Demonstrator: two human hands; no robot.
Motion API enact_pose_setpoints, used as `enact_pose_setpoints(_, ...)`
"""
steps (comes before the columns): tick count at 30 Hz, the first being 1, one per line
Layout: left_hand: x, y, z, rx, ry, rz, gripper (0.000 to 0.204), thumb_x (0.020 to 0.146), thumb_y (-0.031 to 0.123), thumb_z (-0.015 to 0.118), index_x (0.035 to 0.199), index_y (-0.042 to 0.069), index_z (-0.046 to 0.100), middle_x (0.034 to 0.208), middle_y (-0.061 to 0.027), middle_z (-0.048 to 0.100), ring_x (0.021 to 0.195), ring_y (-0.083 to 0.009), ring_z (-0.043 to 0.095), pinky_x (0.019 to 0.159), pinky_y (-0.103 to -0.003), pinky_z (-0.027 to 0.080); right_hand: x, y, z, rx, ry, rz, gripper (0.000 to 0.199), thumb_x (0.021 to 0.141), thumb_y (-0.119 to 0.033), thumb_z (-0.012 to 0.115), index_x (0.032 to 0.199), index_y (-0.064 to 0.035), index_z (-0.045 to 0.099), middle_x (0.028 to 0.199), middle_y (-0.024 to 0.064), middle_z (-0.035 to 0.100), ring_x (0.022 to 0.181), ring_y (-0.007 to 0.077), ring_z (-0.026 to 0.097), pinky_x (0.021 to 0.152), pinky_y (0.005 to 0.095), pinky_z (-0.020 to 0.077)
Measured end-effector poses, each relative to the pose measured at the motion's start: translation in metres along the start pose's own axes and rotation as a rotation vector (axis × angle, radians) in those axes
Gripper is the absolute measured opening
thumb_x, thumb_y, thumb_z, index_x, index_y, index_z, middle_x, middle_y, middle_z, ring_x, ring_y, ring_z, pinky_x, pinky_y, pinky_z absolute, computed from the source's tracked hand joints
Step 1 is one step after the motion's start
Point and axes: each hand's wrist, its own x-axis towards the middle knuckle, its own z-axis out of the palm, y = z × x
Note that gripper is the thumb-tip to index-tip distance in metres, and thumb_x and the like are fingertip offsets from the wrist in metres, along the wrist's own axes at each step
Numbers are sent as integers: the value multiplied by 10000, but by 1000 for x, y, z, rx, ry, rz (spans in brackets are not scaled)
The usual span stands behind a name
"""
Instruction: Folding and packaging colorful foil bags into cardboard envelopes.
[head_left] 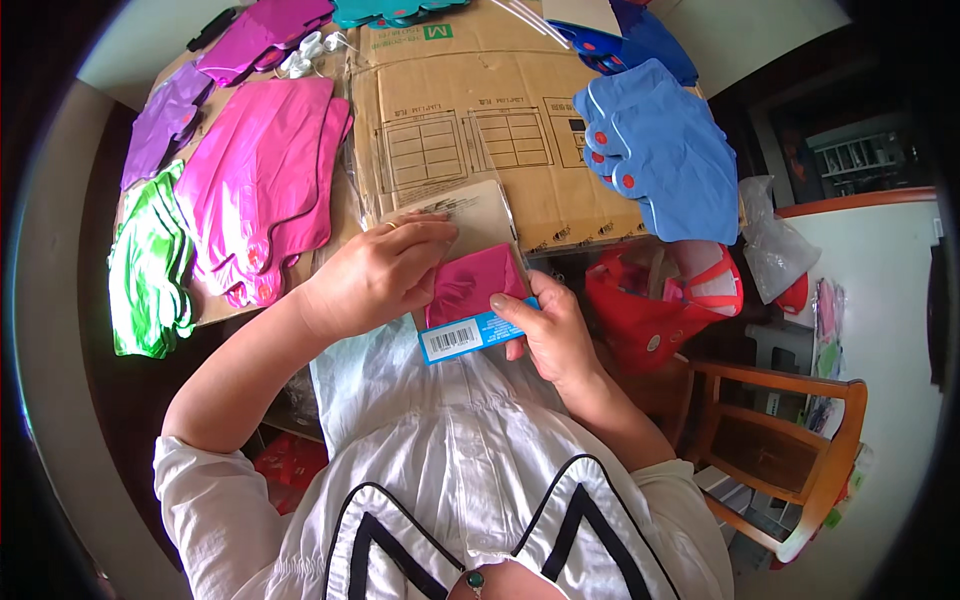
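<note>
In front of my chest is a clear packet with a plain card (482, 212), a blue strip with a barcode (452, 341), and a folded magenta foil piece (474, 286), likely a flat balloon. My right hand (548, 330) pinches the packet's lower right edge, thumb on top of the magenta foil and fingers beneath. My left hand (385, 265) lies over the packet's left side, its fingers curled in and pressed to the card beside the foil. Its fingertips are partly hidden, and a ring shows on one finger.
A cardboard-topped table (440, 80) lies ahead. At its left are piles of flat foil, pink (265, 165), green (150, 265) and purple (165, 125); at its right is a blue pile (665, 150). A red bag (640, 310) and wooden chair (780, 440) stand to the right.
</note>
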Motion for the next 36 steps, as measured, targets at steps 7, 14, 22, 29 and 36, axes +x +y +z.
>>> enact_pose_setpoints(7,0,0,-9,201,-76,161,196,699,6,695,863,-43,599,1142,-183,602,1095,-349,594,942,-465,493,7,-8,-2,-135,4,50,185,847,-176,673,887,-4,615,693,35,627,465,82,530,395,219,419)
enact_pose_setpoints(14,-4,4,-10,127,0,-35,167,703,67,670,834,-10,599,1120,-156,611,1015,-320,616,925,-433,493,12,-12,0,-60,-71,88,196,864,-185,659,925,-5,613,705,37,625,478,88,538,393,223,427)
enact_pose_setpoints(22,2,14,5,307,99,-60,152,707,41,655,827,8,568,1068,-164,626,909,-330,651,779,-382,546,4,-3,8,-78,-51,33,145,867,-149,653,915,-18,613,673,30,608,458,83,523,406,225,419)
enact_pose_setpoints(29,7,11,10,335,16,-80,186,721,93,674,851,4,575,1012,-161,624,779,-306,648,745,-393,542,6,-5,12,-49,-23,47,144,857,-125,658,920,-7,606,693,39,614,469,92,533,398,234,424)
enact_pose_setpoints(36,6,7,0,399,-111,115,215,731,102,671,897,-23,615,1059,-158,631,859,-282,651,806,-385,531,8,-9,13,-34,30,21,210,850,-123,667,965,25,573,728,50,619,486,93,546,390,231,431)
